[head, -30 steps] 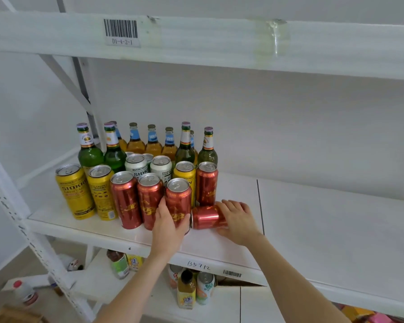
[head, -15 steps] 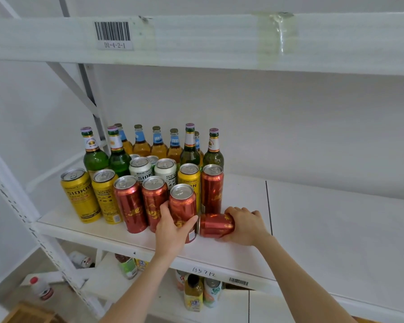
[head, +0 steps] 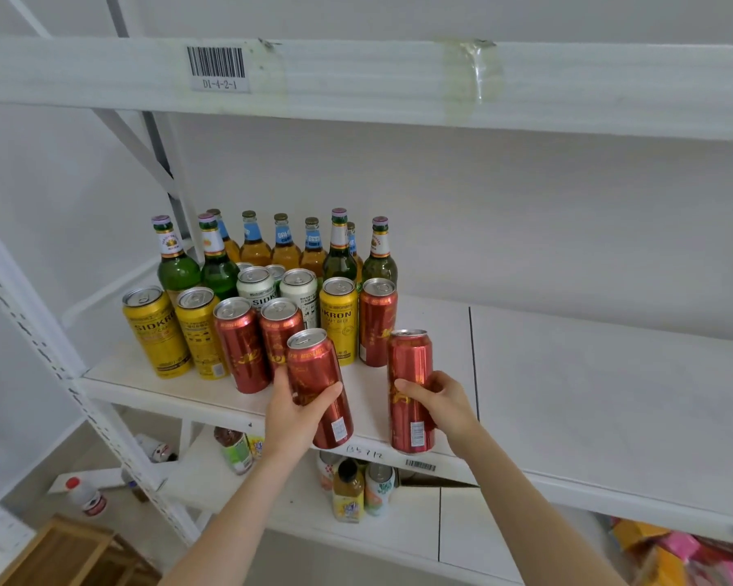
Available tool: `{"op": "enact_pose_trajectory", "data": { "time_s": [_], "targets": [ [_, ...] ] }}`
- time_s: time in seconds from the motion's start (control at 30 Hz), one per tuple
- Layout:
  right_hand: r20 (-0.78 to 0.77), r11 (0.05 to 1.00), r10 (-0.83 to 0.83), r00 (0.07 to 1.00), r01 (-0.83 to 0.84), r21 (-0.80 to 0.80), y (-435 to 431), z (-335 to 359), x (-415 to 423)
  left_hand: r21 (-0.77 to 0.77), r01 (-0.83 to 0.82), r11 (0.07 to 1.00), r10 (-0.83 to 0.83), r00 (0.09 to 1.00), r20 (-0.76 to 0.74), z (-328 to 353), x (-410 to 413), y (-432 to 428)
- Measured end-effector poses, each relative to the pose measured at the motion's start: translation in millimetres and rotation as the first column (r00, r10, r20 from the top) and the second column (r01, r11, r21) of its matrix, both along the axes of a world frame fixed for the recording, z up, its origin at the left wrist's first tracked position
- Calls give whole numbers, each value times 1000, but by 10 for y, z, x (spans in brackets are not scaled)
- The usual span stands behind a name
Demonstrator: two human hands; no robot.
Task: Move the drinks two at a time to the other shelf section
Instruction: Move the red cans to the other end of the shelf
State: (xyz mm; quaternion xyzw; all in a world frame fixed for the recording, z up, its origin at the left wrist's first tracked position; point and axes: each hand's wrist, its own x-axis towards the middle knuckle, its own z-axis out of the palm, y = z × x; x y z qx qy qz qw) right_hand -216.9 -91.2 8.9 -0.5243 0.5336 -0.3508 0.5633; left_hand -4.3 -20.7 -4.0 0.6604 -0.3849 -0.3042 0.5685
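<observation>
My left hand [head: 293, 410] grips a tall red can [head: 320, 387], lifted and tilted in front of the shelf edge. In my right hand [head: 443, 401] is a second red can [head: 410, 389], held upright and off the shelf. Behind them, on the left section of the white shelf [head: 119, 374], stand several more red cans [head: 240, 344], yellow cans [head: 155, 329], white cans [head: 299, 291] and glass bottles [head: 339, 247]. A seam [head: 471, 357] in the shelf board divides this section from the right one [head: 589, 395].
An upper shelf beam [head: 356, 82] with a barcode label runs overhead. A slanted upright post [head: 60, 374] stands at the left. Below, a lower shelf [head: 297, 496] carries small bottles [head: 348, 490]. A wooden crate [head: 64, 551] sits on the floor at the bottom left.
The can lying on its side under my right hand has been picked up and turned upright. My left hand has lifted its red can off the shelf and pulled it toward me.
</observation>
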Motion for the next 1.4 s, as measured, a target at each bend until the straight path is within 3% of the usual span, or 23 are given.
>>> {"op": "enact_pose_trajectory", "data": {
  "time_s": [0.23, 0.8, 1.4],
  "targets": [
    [93, 998, -54, 994, 51, 32, 344, -37, -223, 15, 57, 998, -57, 998, 23, 115, -199, 302],
    [87, 968, -245, 966, 249, -33, 1441, -31, -1509, 123, 260, 958, -269, 961, 62, 206, -1538, 913],
    [126, 921, -380, 916, 387, -39, 1177, 88, -3843, 82, 353, 932, -350, 935, -51, 258, -3805, 454]
  ]
}}
